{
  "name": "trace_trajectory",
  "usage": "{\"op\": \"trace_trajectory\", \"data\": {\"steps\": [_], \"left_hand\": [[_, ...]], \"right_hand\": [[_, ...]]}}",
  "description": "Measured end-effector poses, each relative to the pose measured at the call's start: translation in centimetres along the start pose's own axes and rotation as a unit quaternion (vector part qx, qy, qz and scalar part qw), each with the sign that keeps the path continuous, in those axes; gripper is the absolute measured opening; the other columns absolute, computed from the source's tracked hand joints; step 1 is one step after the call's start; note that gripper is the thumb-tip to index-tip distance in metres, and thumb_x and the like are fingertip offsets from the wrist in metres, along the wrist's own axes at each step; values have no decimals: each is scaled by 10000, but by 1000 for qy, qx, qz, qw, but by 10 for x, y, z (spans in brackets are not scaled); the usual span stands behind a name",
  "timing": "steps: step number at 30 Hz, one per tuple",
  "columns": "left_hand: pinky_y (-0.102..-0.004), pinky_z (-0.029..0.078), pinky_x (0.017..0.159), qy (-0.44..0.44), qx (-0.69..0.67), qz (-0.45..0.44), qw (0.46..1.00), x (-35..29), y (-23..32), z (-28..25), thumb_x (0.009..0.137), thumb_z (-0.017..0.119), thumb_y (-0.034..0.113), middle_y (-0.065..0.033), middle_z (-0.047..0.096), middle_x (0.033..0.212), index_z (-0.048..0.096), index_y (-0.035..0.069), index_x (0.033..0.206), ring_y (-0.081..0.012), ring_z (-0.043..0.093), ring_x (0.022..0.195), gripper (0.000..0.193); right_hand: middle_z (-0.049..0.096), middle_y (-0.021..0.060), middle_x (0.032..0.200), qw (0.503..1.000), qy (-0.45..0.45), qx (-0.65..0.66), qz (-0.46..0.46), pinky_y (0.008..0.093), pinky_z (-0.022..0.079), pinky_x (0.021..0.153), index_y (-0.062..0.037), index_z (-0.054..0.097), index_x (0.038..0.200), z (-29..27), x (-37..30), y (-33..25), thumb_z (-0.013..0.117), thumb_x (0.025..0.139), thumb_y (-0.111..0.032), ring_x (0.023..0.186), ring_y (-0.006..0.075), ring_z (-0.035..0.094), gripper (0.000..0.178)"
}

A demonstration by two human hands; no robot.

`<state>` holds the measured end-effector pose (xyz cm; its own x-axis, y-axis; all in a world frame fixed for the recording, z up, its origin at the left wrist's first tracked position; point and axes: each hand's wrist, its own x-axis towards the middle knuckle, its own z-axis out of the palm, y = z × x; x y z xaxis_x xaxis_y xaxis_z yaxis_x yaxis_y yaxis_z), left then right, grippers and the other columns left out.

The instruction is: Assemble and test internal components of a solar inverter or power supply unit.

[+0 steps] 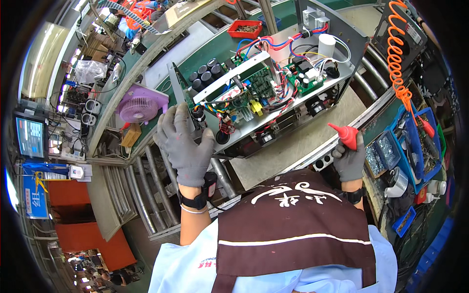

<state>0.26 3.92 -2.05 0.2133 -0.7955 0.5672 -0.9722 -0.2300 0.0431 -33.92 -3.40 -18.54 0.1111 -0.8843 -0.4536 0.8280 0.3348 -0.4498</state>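
Note:
An opened metal machine chassis [293, 107] lies in front of me, full of green circuit boards [259, 84], black capacitors and coloured wires. My left hand [183, 146], in a grey glove, rests its spread fingers at the near left corner of the chassis, beside the end panel. In my gloved right hand [350, 158] is a small red squeeze bottle [346, 136] with a pointed nozzle aimed up and left. That hand is near the right edge of the bench, apart from the chassis. A white cylinder [326, 45] stands at the far right of the chassis.
Blue bins [408, 146] of screws and tools stand at the right, under a coiled orange air hose [394, 58]. A purple fan [139, 108] sits at the left. Metal rollers [154, 188] run beneath the chassis. A red tray [245, 29] of small parts lies behind it.

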Motion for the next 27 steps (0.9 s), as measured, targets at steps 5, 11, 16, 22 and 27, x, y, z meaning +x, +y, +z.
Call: {"op": "trace_trajectory", "data": {"steps": [5, 11, 16, 22, 27], "left_hand": [[-515, 233, 1055, -4, -3, 14, 1000, -2, 3, 1, 642, 677, 226, -147, 452, 1271, 484, 116, 1287, -361, 356, 1239, 682], [-522, 231, 1058, 2, -5, 44, 999, 7, 4, -2, 638, 643, 147, -148, 451, 1273, 461, 120, 1306, -371, 353, 1247, 693], [-558, 196, 1077, -17, -64, 63, 996, 25, 5, -1, 643, 583, 91, -133, 480, 1266, 442, 103, 1320, -352, 369, 1273, 691], [-538, 202, 1088, -40, -106, 76, 991, 38, 3, 6, 650, 545, 34, -145, 510, 1241, 444, 88, 1323, -334, 395, 1269, 683], [-439, 288, 1076, -70, -142, 77, 984, 40, 4, 11, 644, 552, 16, -169, 521, 1226, 440, 73, 1329, -344, 419, 1233, 697]], "right_hand": [[512, 25, 706, 1000, 4, 7, 7, 255, 389, 464, -103, 566, 1000, -3, 1, 0, 544, 875, -505, 559, 134, 475, 422], [522, 26, 726, 999, 22, 23, 5, 252, 385, 477, -103, 567, 1009, -5, -3, -3, 539, 875, -510, 556, 133, 475, 429], [523, 31, 735, 999, 28, 21, -10, 260, 381, 483, -101, 565, 1014, -12, -4, -5, 545, 867, -516, 561, 134, 471, 441], [518, 28, 731, 999, 41, 18, -15, 257, 375, 485, -102, 562, 1002, -14, -7, -10, 547, 864, -519, 560, 136, 468, 439], [518, 30, 732, 998, 48, 18, -20, 259, 378, 488, -102, 562, 1000, -12, -7, -9, 543, 867, -515, 566, 138, 470, 434]]}}
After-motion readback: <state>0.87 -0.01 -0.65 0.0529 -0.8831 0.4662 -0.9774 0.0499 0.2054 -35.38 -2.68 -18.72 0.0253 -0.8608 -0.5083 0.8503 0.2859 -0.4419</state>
